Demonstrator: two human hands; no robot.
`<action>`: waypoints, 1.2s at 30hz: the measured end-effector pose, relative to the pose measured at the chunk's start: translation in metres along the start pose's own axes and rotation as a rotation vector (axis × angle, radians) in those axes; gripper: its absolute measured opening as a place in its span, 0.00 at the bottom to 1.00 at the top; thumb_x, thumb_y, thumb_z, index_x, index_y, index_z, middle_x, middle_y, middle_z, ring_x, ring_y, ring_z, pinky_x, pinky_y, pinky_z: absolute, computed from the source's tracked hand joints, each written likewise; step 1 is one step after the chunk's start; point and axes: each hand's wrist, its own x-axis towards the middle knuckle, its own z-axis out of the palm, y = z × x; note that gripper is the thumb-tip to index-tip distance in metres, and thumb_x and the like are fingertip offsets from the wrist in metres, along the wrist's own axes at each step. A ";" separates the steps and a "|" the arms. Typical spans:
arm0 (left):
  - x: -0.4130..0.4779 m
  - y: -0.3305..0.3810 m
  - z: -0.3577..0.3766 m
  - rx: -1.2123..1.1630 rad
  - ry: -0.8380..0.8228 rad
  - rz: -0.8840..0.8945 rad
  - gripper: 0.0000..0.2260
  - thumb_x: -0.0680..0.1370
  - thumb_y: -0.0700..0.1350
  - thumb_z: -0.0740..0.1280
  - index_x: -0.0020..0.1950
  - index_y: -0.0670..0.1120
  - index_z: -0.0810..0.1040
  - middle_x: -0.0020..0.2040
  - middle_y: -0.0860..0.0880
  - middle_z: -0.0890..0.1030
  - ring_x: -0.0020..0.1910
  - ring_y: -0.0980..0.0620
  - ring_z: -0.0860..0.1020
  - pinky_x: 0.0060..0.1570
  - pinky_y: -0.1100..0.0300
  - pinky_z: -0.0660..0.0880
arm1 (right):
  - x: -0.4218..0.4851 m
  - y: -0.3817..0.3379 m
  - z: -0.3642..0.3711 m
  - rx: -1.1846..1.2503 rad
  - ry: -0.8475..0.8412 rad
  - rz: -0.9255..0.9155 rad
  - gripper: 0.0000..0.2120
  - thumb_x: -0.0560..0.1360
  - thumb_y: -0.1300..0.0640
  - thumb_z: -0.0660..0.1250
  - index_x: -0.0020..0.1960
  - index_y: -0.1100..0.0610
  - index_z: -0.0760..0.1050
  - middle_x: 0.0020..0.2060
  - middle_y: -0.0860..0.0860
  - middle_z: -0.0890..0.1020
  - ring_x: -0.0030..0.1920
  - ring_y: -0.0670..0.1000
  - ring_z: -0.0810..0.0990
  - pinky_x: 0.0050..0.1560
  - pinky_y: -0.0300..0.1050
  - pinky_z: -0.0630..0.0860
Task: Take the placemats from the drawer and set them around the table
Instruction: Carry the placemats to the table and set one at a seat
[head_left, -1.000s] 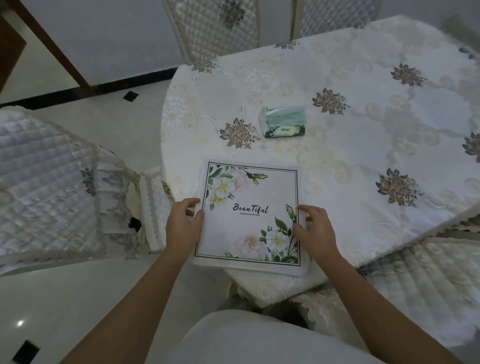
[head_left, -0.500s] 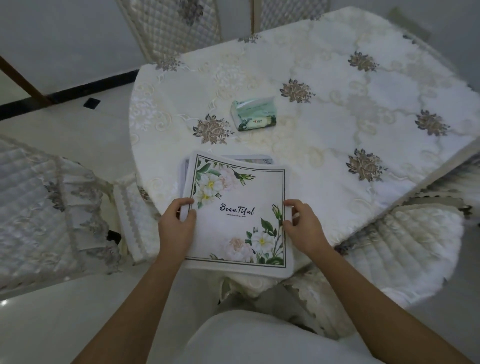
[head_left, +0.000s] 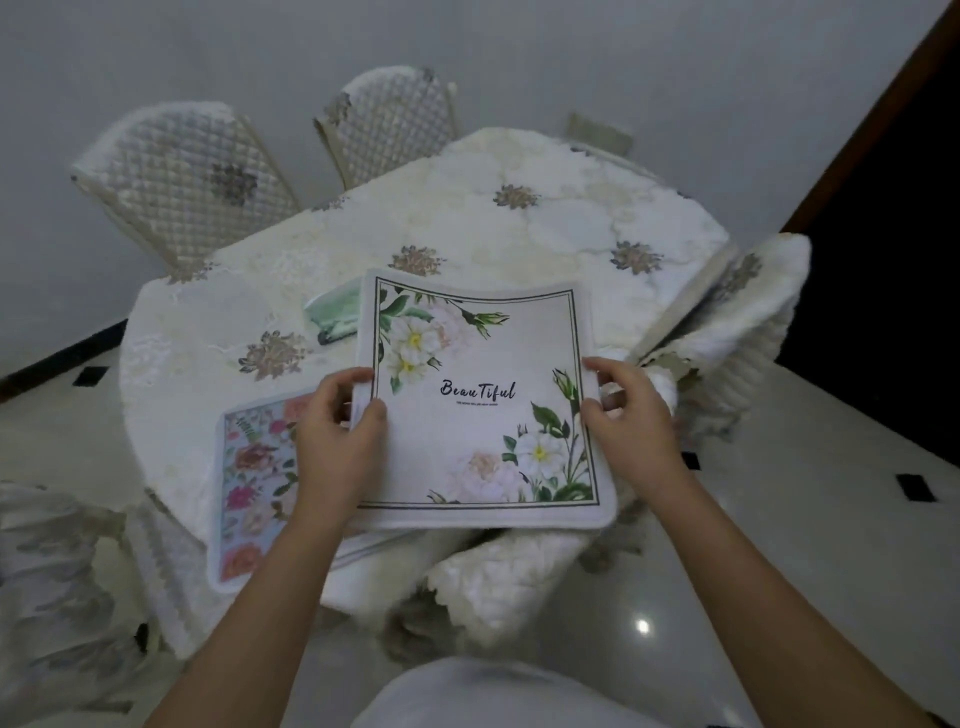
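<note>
In the middle of the frame both hands hold up a white placemat (head_left: 483, 405) over the near edge of the table (head_left: 171, 395). It is soft and roughly square, with rounded corners, a plain white rim and a thin dark double line as an inner frame. Its far edge bows a little. White and pale pink flowers with green leaves fill its upper-left and lower-right corners. Dark script across the centre reads "BeauTiful"; the small line beneath is too fine to read.

The left hand (head_left: 337, 436) pinches the mat's left edge, thumb flat on the printed face and fingers curled at the rim. The right hand (head_left: 628, 421) grips the right edge, thumb on top and fingers bent round behind.

At lower left a second, floral placemat (head_left: 254, 483), pale blue with pink and red roses, lies flat on the table, partly under the left forearm.

The tablecloth (head_left: 545, 244) is cream, embossed, dotted with brownish flower medallions. A green and white soft tissue pack (head_left: 335, 317) peeks out behind the held mat's upper-left corner, its label unreadable. Chairs in diamond-quilted covers (head_left: 182, 171) stand at upper left. The floor (head_left: 779, 545) is glossy pale tile.
</note>
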 end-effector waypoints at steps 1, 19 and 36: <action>-0.007 0.013 0.017 -0.009 -0.042 0.021 0.13 0.77 0.35 0.67 0.58 0.48 0.80 0.42 0.50 0.79 0.36 0.58 0.74 0.37 0.63 0.70 | -0.004 0.006 -0.025 0.015 0.031 -0.002 0.20 0.74 0.63 0.67 0.63 0.47 0.75 0.51 0.47 0.76 0.40 0.47 0.77 0.43 0.37 0.76; -0.162 0.137 0.343 0.022 -0.687 0.311 0.14 0.77 0.40 0.69 0.60 0.54 0.79 0.53 0.53 0.82 0.46 0.52 0.80 0.41 0.58 0.77 | -0.153 0.174 -0.339 0.046 0.638 0.311 0.20 0.75 0.63 0.68 0.65 0.49 0.75 0.50 0.41 0.74 0.42 0.42 0.77 0.41 0.33 0.77; -0.010 0.122 0.449 0.003 -0.505 0.164 0.13 0.77 0.41 0.69 0.58 0.56 0.79 0.48 0.49 0.82 0.40 0.50 0.77 0.36 0.68 0.72 | 0.069 0.198 -0.334 0.001 0.477 0.271 0.20 0.77 0.63 0.67 0.65 0.47 0.74 0.51 0.41 0.73 0.43 0.41 0.77 0.38 0.34 0.78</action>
